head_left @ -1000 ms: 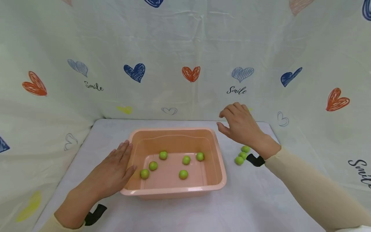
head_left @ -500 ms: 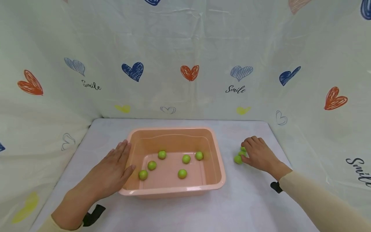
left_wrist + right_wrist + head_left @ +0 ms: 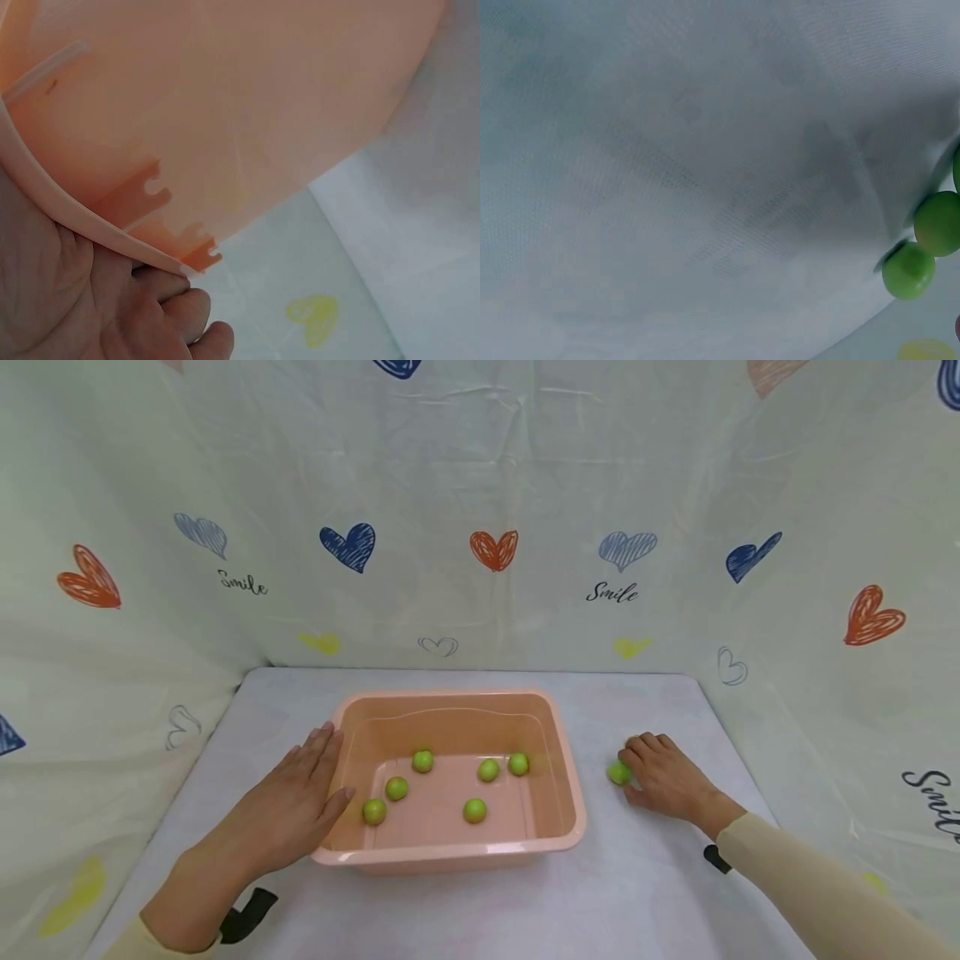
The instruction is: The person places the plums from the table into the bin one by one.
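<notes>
My left hand [image 3: 292, 806] lies with straight fingers along the left rim of a peach plastic basin [image 3: 450, 852]. In the left wrist view, that hand's palm and fingers [image 3: 187, 307] touch the outside of the basin's rim. Low over the table to the right of the basin, my right hand [image 3: 671, 781] reaches over small round green fruits [image 3: 618, 772], its thumb and fingers apart. It partly hides the fruits behind. In the right wrist view, green fruits [image 3: 909, 270] sit at the right edge, and only a sliver of a fingertip shows.
Several more green fruits [image 3: 475, 811] lie scattered on the basin floor. The table wears a white cloth [image 3: 600, 893]. A pale curtain [image 3: 420, 468] printed with hearts hangs behind it and along both sides.
My right hand has come down from above the table's back right to the green fruits, then shifted slightly nearer. The left hand stays at the basin. One fruit inside has rolled slightly right.
</notes>
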A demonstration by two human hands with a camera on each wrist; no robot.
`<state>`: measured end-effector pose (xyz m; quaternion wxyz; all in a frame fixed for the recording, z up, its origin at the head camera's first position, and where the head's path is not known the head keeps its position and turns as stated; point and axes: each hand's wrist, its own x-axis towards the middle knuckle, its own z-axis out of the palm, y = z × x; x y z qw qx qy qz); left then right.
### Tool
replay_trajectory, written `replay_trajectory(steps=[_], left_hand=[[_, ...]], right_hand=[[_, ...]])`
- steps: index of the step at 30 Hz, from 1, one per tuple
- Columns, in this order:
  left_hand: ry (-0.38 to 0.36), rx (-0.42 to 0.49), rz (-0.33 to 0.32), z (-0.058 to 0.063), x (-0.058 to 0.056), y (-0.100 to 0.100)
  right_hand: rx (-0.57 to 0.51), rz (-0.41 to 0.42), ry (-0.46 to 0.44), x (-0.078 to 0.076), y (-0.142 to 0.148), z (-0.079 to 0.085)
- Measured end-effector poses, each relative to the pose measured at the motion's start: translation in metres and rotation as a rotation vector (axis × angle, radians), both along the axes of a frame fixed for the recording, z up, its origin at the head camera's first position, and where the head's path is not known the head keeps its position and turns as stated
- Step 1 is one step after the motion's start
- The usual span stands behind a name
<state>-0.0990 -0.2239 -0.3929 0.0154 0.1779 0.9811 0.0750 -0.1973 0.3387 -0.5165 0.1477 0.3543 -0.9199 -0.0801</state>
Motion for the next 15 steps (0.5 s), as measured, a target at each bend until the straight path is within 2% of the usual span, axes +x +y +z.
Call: replay_trajectory(steps=[15], left_hand=[[-0.016,0.002,0.014,0.0005,0.0006,0.0005]], right_hand=[[0.054,0.023,0.065,-0.0036,-0.0031,-0.0076]])
